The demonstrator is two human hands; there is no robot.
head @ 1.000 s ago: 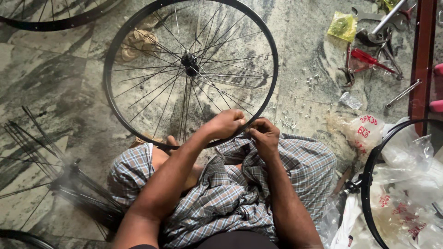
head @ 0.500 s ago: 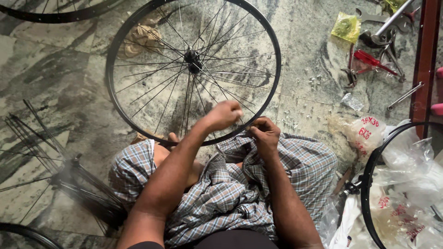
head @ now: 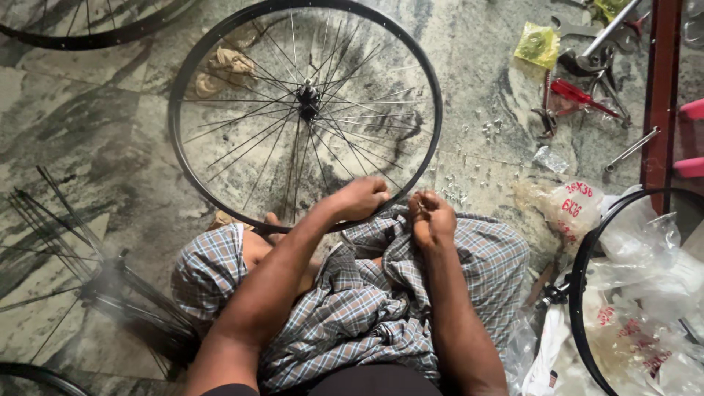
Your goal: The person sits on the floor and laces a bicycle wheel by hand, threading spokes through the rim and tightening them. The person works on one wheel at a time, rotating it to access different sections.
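Observation:
A black bicycle wheel rim (head: 177, 139) with thin spokes and a central hub (head: 308, 95) lies flat on the stone floor in front of my knees. My left hand (head: 361, 198) is curled over the rim's near edge, where the spokes meet it. My right hand (head: 433, 217) is just to its right, over my checked cloth (head: 352, 308), with fingers pinched together. A small glinting metal piece shows at the fingertips; I cannot tell what it is.
Small metal nipples (head: 469, 183) are scattered on the floor. Top right lie a red-handled screwdriver (head: 579, 94), wrenches and a yellow packet (head: 537, 44). Another rim (head: 578, 293) with plastic bags is at the right. A hub with loose spokes (head: 103, 286) is at the left.
My left hand shifted slightly along the near edge of the rim. My right hand stayed pinched in nearly the same place.

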